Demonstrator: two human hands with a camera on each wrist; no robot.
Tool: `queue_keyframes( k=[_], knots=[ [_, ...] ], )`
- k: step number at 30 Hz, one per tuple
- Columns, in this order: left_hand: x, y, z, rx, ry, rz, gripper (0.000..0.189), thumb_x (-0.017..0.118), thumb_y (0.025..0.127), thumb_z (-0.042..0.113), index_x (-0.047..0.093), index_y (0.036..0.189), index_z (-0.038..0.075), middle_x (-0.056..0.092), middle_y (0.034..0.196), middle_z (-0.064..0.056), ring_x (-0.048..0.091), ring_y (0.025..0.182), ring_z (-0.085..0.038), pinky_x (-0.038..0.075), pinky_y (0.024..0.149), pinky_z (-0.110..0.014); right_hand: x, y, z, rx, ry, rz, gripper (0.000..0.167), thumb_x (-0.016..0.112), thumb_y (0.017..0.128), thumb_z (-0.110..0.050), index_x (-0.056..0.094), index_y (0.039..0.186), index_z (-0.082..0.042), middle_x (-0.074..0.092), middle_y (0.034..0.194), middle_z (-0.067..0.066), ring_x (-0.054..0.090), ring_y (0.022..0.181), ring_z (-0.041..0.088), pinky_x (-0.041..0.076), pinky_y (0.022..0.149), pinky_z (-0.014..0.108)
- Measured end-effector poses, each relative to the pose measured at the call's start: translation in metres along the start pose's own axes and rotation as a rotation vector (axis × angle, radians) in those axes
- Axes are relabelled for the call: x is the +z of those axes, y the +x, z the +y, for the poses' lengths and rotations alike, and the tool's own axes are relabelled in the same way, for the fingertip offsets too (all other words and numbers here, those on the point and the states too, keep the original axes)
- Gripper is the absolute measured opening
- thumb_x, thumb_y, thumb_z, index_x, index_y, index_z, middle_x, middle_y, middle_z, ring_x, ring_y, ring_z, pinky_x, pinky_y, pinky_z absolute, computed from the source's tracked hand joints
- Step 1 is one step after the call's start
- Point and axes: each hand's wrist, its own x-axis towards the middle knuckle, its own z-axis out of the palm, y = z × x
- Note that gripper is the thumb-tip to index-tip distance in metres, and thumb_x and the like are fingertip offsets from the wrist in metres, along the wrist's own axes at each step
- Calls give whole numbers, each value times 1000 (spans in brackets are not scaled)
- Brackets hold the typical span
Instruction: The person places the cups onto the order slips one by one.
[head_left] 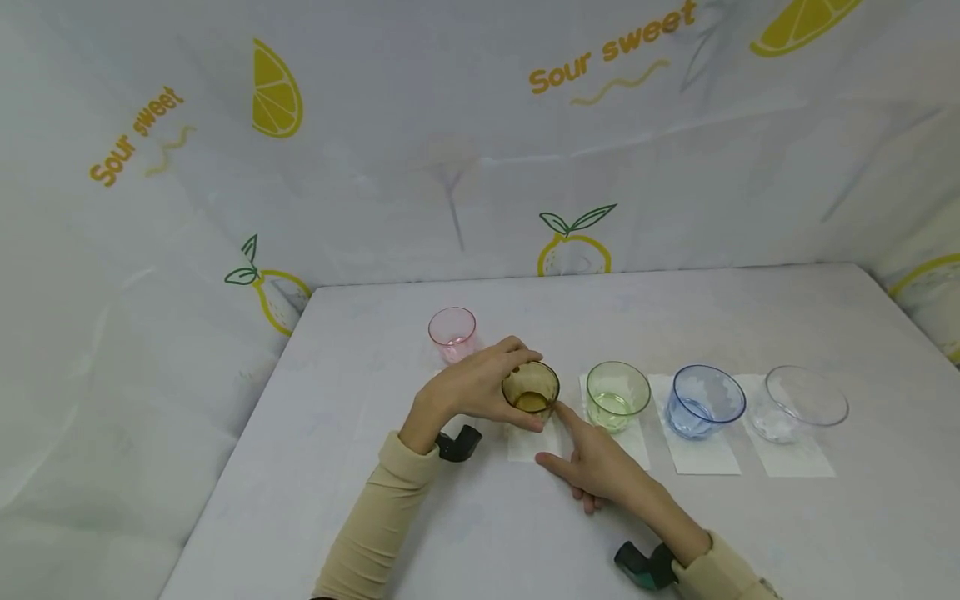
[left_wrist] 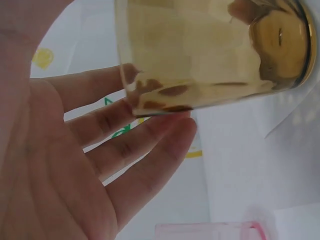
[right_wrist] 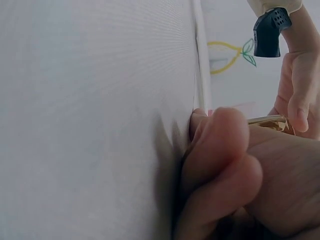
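Observation:
An amber glass [head_left: 531, 385] stands at mid-table, over a white paper sheet [head_left: 532, 447]. Thumb and fingers of my left hand [head_left: 480, 383] hold it from the left, spread around its side near the rim; in the left wrist view its wall [left_wrist: 200, 50] fills the space beside the fingers. The extended index finger of my right hand [head_left: 603, 467] reaches the glass's lower right side and seems to touch it. The right thumb points left, and the other fingers are bent beneath. The right wrist view shows those bent fingers [right_wrist: 220, 150] close to the tabletop.
Right of the amber glass stand a green glass [head_left: 617, 398], a blue glass [head_left: 703, 404] and a clear glass [head_left: 798, 404], each on white paper. A pink glass [head_left: 453, 332] stands behind the left hand. A lemon-printed cloth [head_left: 420, 150] hangs behind the table.

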Motion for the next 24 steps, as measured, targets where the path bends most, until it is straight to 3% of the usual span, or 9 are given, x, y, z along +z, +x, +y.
queue_keyframes(
  k=[7, 12, 24],
  knots=[
    [-7, -5, -3, -12, -69, -34, 81, 86, 79, 48, 56, 144, 10, 60, 133, -4, 62, 119, -17, 53, 104, -32, 1, -1, 1, 18, 3, 4, 90, 72, 96, -30, 17, 161, 0, 55, 47, 0, 51, 31, 8, 46, 35, 29],
    [-7, -4, -4, 10, -73, -39, 78, 86, 81, 44, 56, 144, 8, 60, 132, -6, 63, 117, -19, 53, 102, -32, 1, -1, 0, 26, 8, 7, 91, 72, 96, -32, 17, 162, -1, 55, 47, 0, 51, 31, 9, 46, 36, 29],
    [-8, -3, -6, -6, -81, -50, 79, 87, 80, 42, 56, 144, 8, 60, 131, -6, 62, 109, -18, 54, 94, -28, 2, 0, -1, 37, 11, 24, 90, 73, 96, -30, 19, 161, 0, 54, 47, -1, 51, 32, 7, 46, 37, 28]
  ],
)
